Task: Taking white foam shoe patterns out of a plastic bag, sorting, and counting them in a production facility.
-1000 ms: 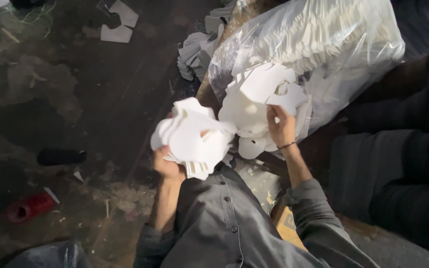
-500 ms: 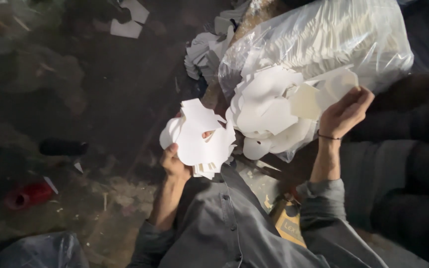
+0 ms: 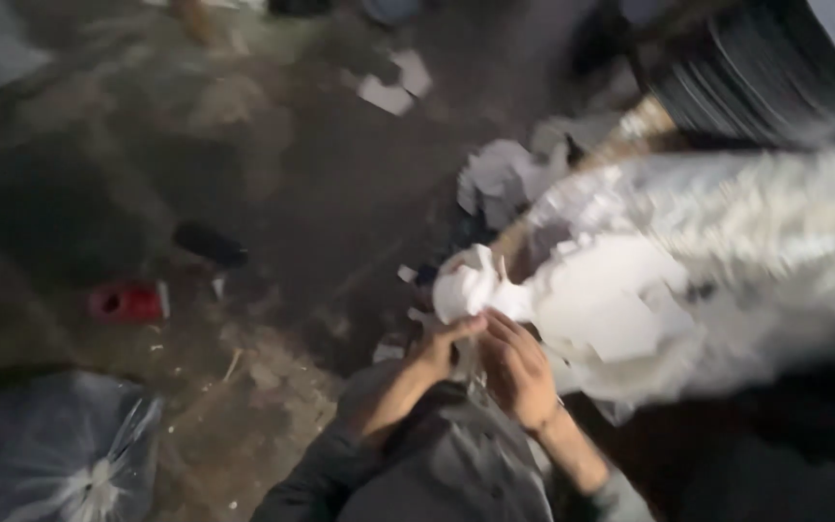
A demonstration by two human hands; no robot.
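The picture is blurred by motion. My left hand (image 3: 442, 350) grips a bunch of white cut paper pieces (image 3: 468, 286) from below. My right hand (image 3: 517, 370) is right beside it, fingers closed against the base of the same bunch. Just to the right lies a loose heap of white paper shapes (image 3: 611, 314), spilling from a big clear plastic bag (image 3: 775, 242) full of more of them. My grey sleeves and lap fill the bottom middle.
The floor is dark, dirty concrete (image 3: 273, 174). On it lie a red object (image 3: 128, 302), a small black object (image 3: 210, 244) and white scraps (image 3: 396, 85). A tied clear bag (image 3: 50, 454) sits at bottom left. Crumpled paper (image 3: 500, 174) lies behind the heap.
My right hand has come back from the heap on the right to meet the left hand at the bunch. The camera has swung, shifting the view to the left and down.
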